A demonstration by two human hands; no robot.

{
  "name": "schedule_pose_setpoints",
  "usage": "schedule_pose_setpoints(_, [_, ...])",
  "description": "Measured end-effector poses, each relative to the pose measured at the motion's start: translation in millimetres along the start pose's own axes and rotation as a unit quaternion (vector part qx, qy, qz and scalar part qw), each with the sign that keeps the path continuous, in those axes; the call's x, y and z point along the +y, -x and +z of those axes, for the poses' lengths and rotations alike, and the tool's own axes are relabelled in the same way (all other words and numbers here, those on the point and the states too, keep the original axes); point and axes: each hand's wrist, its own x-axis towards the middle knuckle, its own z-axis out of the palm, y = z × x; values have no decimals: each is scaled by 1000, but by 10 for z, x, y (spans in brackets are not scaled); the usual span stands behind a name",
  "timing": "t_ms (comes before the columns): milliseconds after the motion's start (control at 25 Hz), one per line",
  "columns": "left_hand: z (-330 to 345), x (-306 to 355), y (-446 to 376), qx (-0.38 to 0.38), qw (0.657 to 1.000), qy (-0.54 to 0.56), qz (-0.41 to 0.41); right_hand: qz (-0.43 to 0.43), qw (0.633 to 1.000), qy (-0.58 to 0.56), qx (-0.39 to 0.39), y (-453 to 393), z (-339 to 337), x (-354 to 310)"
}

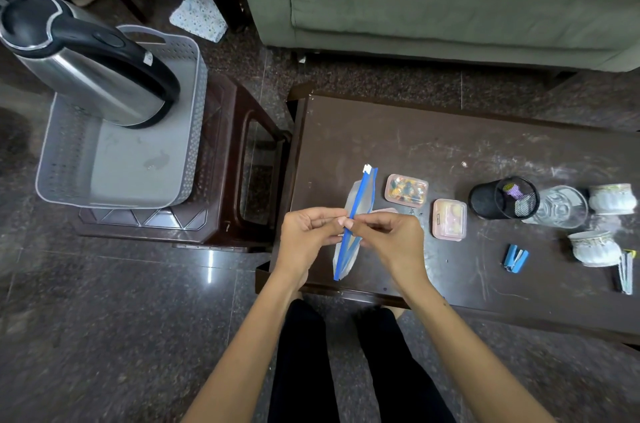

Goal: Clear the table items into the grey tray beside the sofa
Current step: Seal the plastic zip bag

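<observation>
Pinching a zip pouch point(360, 211) (blue-edged) above the table point(450, 152): left hand point(306, 235) and right hand point(389, 237), fingers curled.

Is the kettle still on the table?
No, the kettle stands in the grey tray on the stool.

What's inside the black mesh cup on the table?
The black cup holds some small colourful bits, one purple and one pale green, seen through its open top. What they are is too blurred to tell, and the mesh wall hides anything lower down.
</observation>
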Motion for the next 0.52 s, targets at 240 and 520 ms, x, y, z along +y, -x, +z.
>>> schedule_pose_setpoints(240, [12,-18,-42,13,1000,-20,-7,-10,999,35,12,-19,20,28])
schedule_pose_setpoints(520, [10,-6,-45,19,1000,-13,-5,-36,998,47,-7,-34,23,48])
